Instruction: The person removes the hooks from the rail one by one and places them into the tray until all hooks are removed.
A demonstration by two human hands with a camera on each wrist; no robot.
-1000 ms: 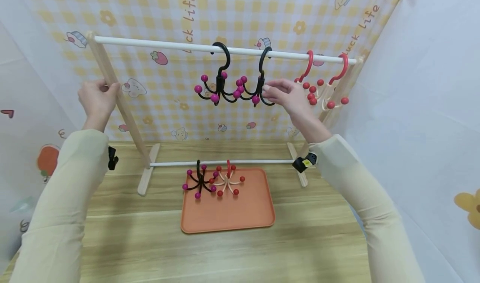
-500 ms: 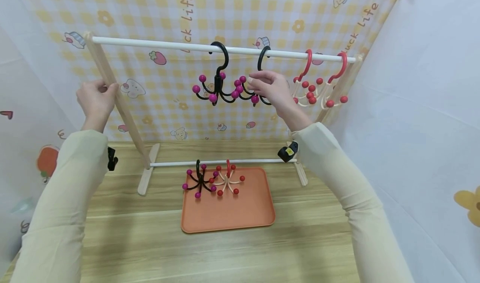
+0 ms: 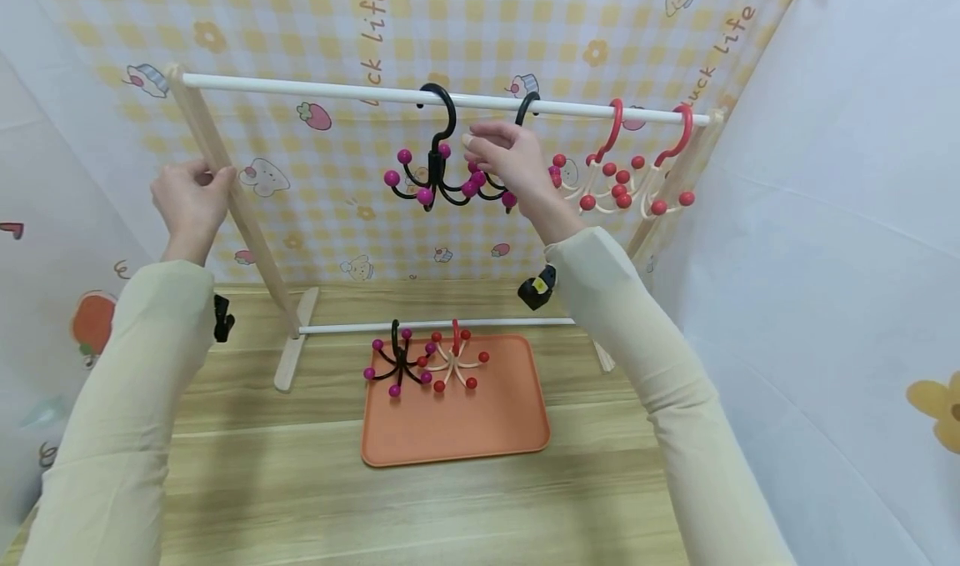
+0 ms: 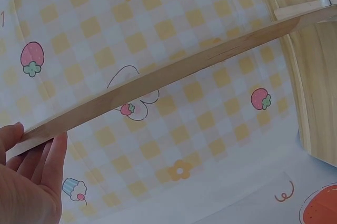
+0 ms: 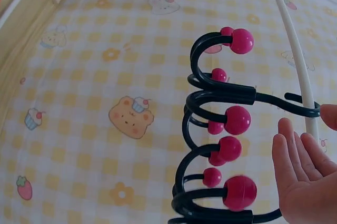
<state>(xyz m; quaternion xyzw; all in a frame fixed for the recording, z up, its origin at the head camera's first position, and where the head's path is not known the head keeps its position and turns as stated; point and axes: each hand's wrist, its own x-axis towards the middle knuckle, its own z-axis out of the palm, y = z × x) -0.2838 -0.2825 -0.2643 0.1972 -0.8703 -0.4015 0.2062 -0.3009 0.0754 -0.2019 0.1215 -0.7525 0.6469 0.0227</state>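
My left hand (image 3: 191, 206) grips the left wooden post (image 3: 251, 224) of a hanging rack; the left wrist view shows thumb and fingers around it. My right hand (image 3: 517, 166) is raised just below the white rod (image 3: 300, 88), in front of one black multi-claw hook hanger (image 3: 527, 109) and partly hiding it. Another black hanger (image 3: 437, 166) with magenta balls hangs left of its fingertips. In the right wrist view the right hand (image 5: 308, 179) has its fingers extended, thumb apart, holding nothing. Two red-and-cream hangers (image 3: 615, 128) hang farther right.
An orange tray (image 3: 480, 424) lies on the wooden table (image 3: 337, 508). On it sit a black hanger (image 3: 401, 362) and a red-and-cream hanger (image 3: 453, 358). A lower white bar (image 3: 352, 328) joins the rack's feet behind the tray.
My right hand has moved left and slightly up along the rod, from beside the right black hanger toward the left one. My left hand stays on the post.
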